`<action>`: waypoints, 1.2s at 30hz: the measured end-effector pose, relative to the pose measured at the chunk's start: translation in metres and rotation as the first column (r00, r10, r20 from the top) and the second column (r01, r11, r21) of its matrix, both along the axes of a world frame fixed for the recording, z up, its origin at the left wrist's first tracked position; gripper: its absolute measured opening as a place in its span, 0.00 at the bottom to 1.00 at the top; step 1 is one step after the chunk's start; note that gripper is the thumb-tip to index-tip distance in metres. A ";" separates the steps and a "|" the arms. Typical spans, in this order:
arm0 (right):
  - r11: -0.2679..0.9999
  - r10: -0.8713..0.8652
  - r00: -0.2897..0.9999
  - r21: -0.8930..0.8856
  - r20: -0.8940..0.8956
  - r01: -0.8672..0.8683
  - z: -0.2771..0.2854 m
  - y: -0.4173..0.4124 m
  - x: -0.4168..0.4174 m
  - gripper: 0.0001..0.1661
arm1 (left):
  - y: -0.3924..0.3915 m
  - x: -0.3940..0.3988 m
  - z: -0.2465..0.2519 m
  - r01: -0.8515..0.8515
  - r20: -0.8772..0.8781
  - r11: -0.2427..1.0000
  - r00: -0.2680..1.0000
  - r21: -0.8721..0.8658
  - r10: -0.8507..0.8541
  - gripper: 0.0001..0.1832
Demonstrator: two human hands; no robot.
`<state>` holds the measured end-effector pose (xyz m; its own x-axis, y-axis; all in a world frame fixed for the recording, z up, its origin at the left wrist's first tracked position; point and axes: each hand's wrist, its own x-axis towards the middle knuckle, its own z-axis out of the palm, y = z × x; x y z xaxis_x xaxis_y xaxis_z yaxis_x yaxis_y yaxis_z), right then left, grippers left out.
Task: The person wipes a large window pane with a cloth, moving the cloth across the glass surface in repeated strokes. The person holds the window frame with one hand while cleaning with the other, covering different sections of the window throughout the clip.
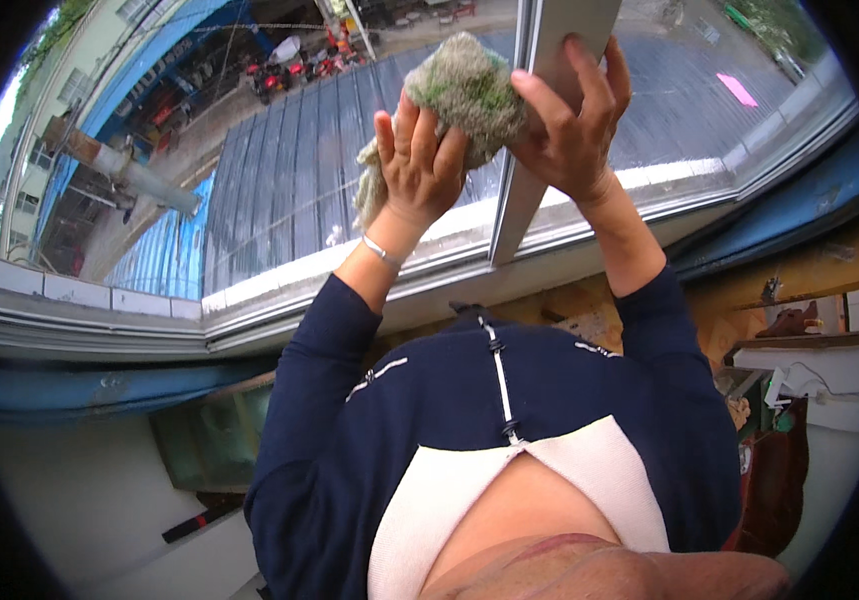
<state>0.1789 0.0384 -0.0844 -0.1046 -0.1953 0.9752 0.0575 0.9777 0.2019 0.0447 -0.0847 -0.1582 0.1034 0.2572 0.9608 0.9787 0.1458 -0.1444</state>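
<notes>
A worn, shaggy grey-green cloth (467,97) is bunched against the window pane. My left hand (422,165) presses on it with the palm side, fingers pointing up, and a loose end hangs down to the left of the hand. A silver bangle (381,251) circles the left wrist. Just right of the cloth, my right hand (583,124) rests on the grey upright window frame (517,217), fingers spread. Its thumb is close to the cloth's right edge; whether they touch is hard to tell.
The window sill track (249,330) runs below the panes, with a blue rolled fabric (114,386) beneath. Outside lie a dark corrugated roof (287,165), parked motorcycles (272,79) and a rusty pipe (129,172). A pink patch (737,90) shows at the right. Behind me is a glass-fronted cabinet (211,435).
</notes>
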 end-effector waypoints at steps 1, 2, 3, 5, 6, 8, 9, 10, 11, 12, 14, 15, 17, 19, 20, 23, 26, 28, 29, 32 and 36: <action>1.000 -0.003 1.000 0.018 -0.003 0.003 0.001 0.003 -0.002 0.29 | 0.000 -0.002 0.001 -0.007 0.012 1.000 1.000 -0.010 0.007 0.14; 0.996 0.004 1.000 0.091 0.008 -0.005 0.000 0.006 -0.002 0.33 | -0.002 -0.005 -0.001 -0.010 0.002 1.000 1.000 -0.010 0.010 0.14; 0.994 0.005 1.000 0.112 0.026 -0.008 0.000 0.006 -0.002 0.33 | -0.006 -0.007 -0.002 0.019 0.020 1.000 1.000 -0.020 -0.018 0.14; 0.988 0.023 0.998 0.152 0.055 -0.031 -0.001 0.009 -0.001 0.34 | -0.014 -0.009 -0.004 0.061 0.052 0.997 0.997 -0.040 -0.059 0.14; 0.997 0.058 0.992 0.052 0.116 -0.065 -0.008 0.010 0.001 0.33 | -0.019 -0.014 -0.007 -0.031 0.034 0.994 0.999 -0.107 0.035 0.14; 0.996 0.026 0.992 0.079 0.123 -0.036 -0.011 0.012 0.003 0.32 | -0.022 -0.014 -0.007 -0.117 -0.016 0.979 0.993 -0.168 0.116 0.14; 0.998 0.000 0.989 0.055 0.150 -0.008 -0.013 0.010 0.009 0.30 | -0.025 -0.014 0.000 -0.157 -0.082 0.975 0.986 -0.154 0.146 0.11; 0.997 -0.081 0.983 0.016 0.164 0.080 -0.001 -0.004 0.015 0.29 | -0.025 -0.014 0.002 -0.158 -0.089 0.979 0.985 -0.131 0.147 0.10; 0.995 -0.096 0.980 0.028 0.175 0.092 -0.007 0.003 0.018 0.29 | -0.026 -0.013 0.001 -0.160 -0.097 0.981 0.984 -0.106 0.149 0.09; 0.995 -0.093 0.986 0.058 0.140 0.086 -0.002 0.000 0.016 0.29 | -0.027 -0.016 -0.001 -0.182 -0.118 0.979 0.978 -0.089 0.171 0.08; 0.995 -0.051 0.987 0.092 0.150 0.037 0.002 0.008 0.014 0.30 | -0.028 -0.020 -0.008 -0.218 -0.136 0.974 0.969 -0.058 0.208 0.10; 0.994 -0.043 0.989 0.105 0.143 0.028 0.001 0.010 0.012 0.31 | -0.029 -0.022 -0.010 -0.202 -0.134 0.979 0.971 -0.016 0.198 0.07; 0.995 -0.028 0.990 0.096 0.135 0.015 0.002 0.007 0.009 0.31 | -0.048 -0.033 -0.018 -0.233 -0.125 0.971 0.966 -0.059 0.225 0.10; 0.996 -0.026 0.991 0.092 0.134 0.013 0.005 0.002 0.007 0.31 | -0.073 -0.056 -0.039 -0.189 -0.043 0.980 0.982 -0.066 0.186 0.10; 0.996 -0.026 0.991 0.091 0.135 0.013 0.006 0.000 0.007 0.31 | -0.094 -0.070 -0.049 -0.265 -0.043 0.955 0.964 -0.134 0.262 0.14; 0.996 -0.033 0.991 0.084 0.132 0.022 0.006 -0.004 0.003 0.30 | -0.158 -0.109 -0.075 -0.555 0.081 0.753 0.784 -0.354 0.616 0.33; 0.997 -0.060 0.992 0.057 0.109 0.054 -0.001 -0.003 0.000 0.29 | -0.214 -0.145 -0.075 -0.484 0.296 0.866 0.851 0.123 0.433 0.32; 0.996 -0.062 0.991 0.071 0.121 0.054 -0.001 -0.004 0.000 0.29 | -0.244 -0.159 -0.067 -0.688 0.513 0.689 0.687 0.229 0.516 0.31; 0.996 -0.057 0.991 0.077 0.123 0.048 -0.001 -0.005 0.001 0.29 | -0.252 -0.170 -0.066 -0.688 0.673 0.580 0.678 0.437 0.297 0.31; 0.994 -0.069 0.990 0.089 0.126 0.058 -0.002 -0.003 0.003 0.30 | -0.302 -0.205 -0.070 -0.720 0.755 0.255 0.549 0.645 -0.359 0.30; 0.995 -0.044 0.992 0.099 0.118 0.032 -0.004 0.004 -0.001 0.26 | -0.304 -0.209 -0.156 -0.757 0.564 0.079 0.409 0.649 -0.718 0.34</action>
<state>0.1775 0.0428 -0.0887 -0.2291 -0.2814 0.9318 0.0639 0.9509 0.3029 -0.1647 -0.3889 -0.3139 -0.6428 -0.7186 -0.2654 0.3631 -0.5909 0.7204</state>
